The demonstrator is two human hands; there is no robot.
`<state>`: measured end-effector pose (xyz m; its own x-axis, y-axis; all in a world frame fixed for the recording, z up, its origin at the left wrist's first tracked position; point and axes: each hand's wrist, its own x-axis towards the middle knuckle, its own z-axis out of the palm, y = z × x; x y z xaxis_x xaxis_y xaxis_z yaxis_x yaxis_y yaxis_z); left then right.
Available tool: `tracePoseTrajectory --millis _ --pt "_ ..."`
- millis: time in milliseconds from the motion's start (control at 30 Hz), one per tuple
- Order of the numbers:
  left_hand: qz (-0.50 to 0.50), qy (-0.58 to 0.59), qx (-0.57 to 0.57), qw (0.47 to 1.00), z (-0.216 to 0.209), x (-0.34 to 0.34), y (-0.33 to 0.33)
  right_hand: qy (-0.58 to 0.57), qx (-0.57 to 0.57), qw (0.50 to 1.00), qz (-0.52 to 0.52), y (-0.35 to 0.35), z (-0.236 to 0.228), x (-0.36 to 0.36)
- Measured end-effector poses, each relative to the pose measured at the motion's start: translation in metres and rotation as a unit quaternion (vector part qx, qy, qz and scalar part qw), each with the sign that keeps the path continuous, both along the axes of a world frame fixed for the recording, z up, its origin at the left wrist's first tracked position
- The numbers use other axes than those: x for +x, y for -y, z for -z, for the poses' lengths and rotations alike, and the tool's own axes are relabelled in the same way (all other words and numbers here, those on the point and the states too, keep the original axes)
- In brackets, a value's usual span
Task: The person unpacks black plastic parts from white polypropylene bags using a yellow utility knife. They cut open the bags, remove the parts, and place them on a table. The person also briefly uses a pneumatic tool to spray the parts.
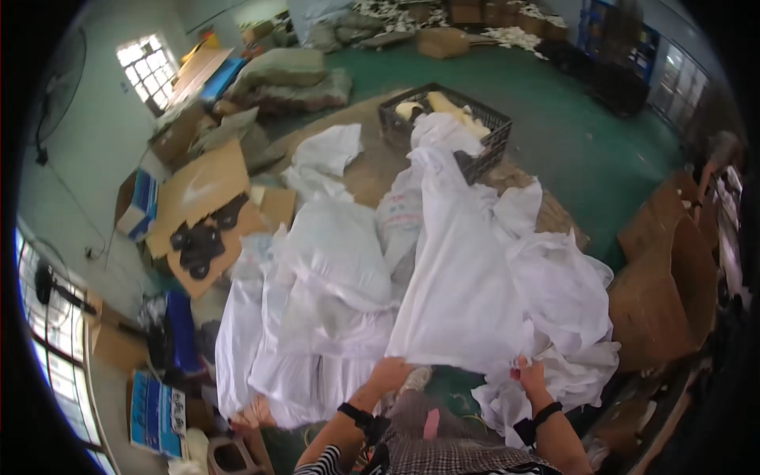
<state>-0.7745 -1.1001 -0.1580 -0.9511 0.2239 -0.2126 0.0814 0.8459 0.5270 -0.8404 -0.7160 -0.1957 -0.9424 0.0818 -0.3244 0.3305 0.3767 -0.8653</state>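
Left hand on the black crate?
No, the left hand grips the near edge of a white sack, with the black crate farther off.

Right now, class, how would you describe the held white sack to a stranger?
Find the heap of white sacks before the black crate. Near its middle, one white sack widens toward the person. Unlike its neighbours, its near edge is stretched between the left hand and right hand.

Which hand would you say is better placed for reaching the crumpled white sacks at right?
Probably the right hand: it's beside the crumpled sacks; the left hand, holding the spread sack, is farther.
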Motion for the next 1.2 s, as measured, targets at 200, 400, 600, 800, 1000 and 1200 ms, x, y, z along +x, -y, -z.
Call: tracePoseTrajectory --millis 200,400,600,800,1000,1200 --pt "-0.089 0.152 -0.009 0.984 -0.02 -0.069 -0.014 0.021 0.095 0.993 0.068 -0.003 0.021 0.018" --pt "0.283 0.053 0.009 0.957 0.064 -0.069 0.0 0.036 0.058 0.974 0.217 -0.009 0.047 0.051" --pt "-0.237 0.293 0.401 0.835 -0.026 -0.147 -0.013 0.021 -0.025 0.956 0.292 0.02 -0.082 0.011" --pt "-0.21 0.212 0.514 0.804 -0.11 -0.205 -0.068 -0.121 -0.205 0.893 0.381 0.015 -0.176 0.031" --pt "-0.041 0.181 0.54 0.821 -0.192 -0.208 -0.261 -0.237 -0.264 0.799 0.485 -0.061 -0.212 0.128" --pt "0.207 0.186 0.529 0.802 -0.33 -0.054 -0.475 -0.322 -0.28 0.652 0.627 -0.143 -0.252 0.318"
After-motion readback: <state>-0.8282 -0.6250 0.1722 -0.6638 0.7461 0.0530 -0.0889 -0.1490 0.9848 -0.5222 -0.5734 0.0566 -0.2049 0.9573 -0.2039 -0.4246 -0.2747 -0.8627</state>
